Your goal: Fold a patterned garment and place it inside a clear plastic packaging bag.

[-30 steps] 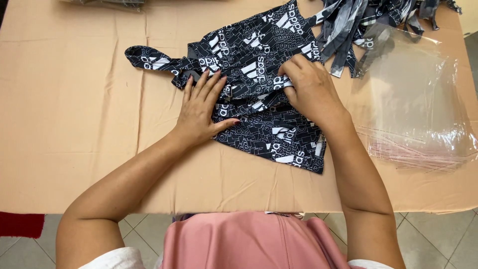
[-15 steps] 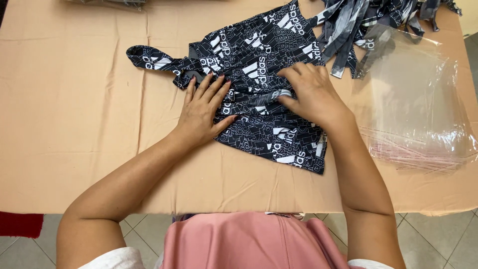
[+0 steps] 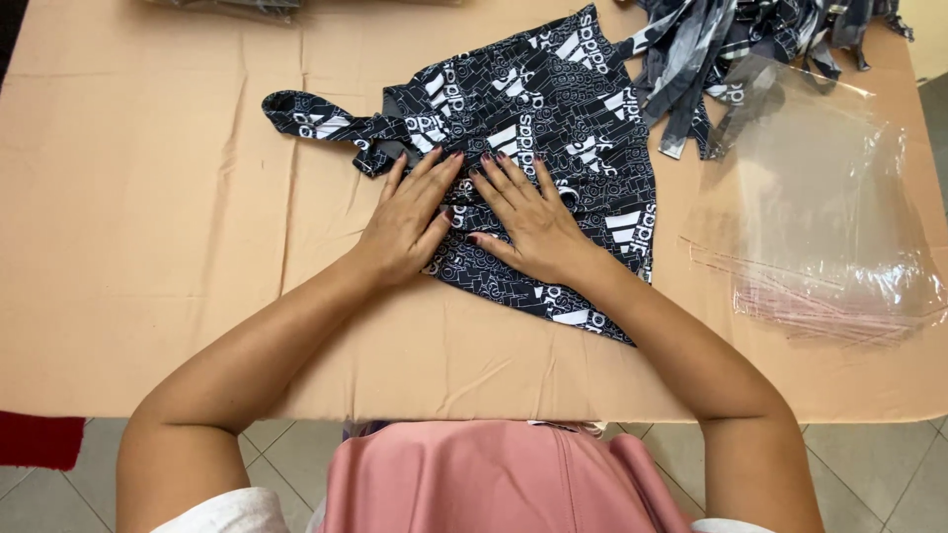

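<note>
Moved: right hand (image 3: pixel 533 222) slid left beside left hand (image 3: pixel 407 219).
Grip: both lay flat, fingers spread, pressing the garment (image 3: pixel 553 128).
Surface: peach cloth-covered table (image 3: pixel 148 197).
Room: tiled floor (image 3: pixel 267 449).

We see our two bare forearms, with short white sleeves just showing at the upper arms. Our left hand (image 3: pixel 407 219) and right hand (image 3: pixel 528 219) have dark-painted fingernails. We wear a dusty-pink garment across our lap.

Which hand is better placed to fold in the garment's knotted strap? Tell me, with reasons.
Probably the left hand: it lies flat nearest the knotted strap, while the right hand presses the black printed garment mid-panel, farther away.
</note>
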